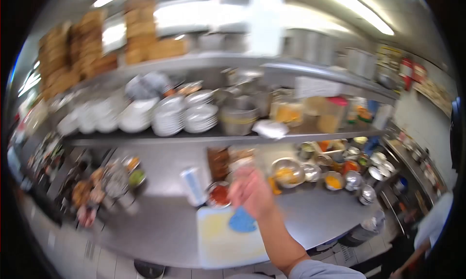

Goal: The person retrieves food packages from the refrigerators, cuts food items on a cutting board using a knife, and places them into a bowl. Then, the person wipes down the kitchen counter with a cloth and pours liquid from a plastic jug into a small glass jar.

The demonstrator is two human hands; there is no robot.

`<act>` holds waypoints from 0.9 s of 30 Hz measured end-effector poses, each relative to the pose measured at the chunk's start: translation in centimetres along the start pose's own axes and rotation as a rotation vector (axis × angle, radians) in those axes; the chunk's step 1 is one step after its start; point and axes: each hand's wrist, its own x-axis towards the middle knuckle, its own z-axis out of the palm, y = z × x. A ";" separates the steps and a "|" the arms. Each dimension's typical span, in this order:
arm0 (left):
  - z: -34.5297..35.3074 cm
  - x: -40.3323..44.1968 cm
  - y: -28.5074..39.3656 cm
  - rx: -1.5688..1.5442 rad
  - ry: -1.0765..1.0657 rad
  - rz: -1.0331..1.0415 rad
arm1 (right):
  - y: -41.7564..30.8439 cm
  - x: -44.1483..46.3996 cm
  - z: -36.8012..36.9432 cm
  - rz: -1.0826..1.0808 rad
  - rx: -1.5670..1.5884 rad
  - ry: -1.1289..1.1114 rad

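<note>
My right hand (pixel 251 192) reaches forward over the steel counter, its fingers smeared by motion. What it holds, if anything, cannot be made out. Just below it a blue cloth or similar item (pixel 242 221) lies on a pale yellowish cutting board (pixel 225 240). Close by on the left are a metal bowl of red food (pixel 218 195) and a white and blue upright container (pixel 193 186). My left hand is outside the view.
Stacked white plates (pixel 168 116) and containers fill the shelf (pixel 204 140) above the counter (pixel 160 230). Metal bowls, one with yellow food (pixel 287 173), stand at the right. A person (pixel 432 225) is at the right edge; another is partly visible behind the shelf.
</note>
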 end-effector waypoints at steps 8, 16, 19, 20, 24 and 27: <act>-4.5 -0.9 6.1 0.062 -0.035 -0.043 | 28.8 -5.7 14.9 0.966 -0.282 -0.813; -14.5 -2.1 12.7 0.043 0.116 -0.095 | 42.5 -4.8 20.3 1.280 -0.203 -0.841; -17.7 -0.9 15.4 0.066 0.198 -0.009 | 48.2 -4.6 21.0 1.363 -0.180 -0.822; -18.6 0.0 16.5 0.050 0.243 0.001 | 50.1 -4.4 21.3 1.366 -0.168 -0.769; -20.3 5.2 20.2 0.113 0.305 0.057 | 57.9 -2.4 25.5 1.382 -0.142 -0.774; -21.0 11.0 22.3 0.185 0.369 0.114 | 65.1 0.2 29.6 1.368 -0.113 -0.849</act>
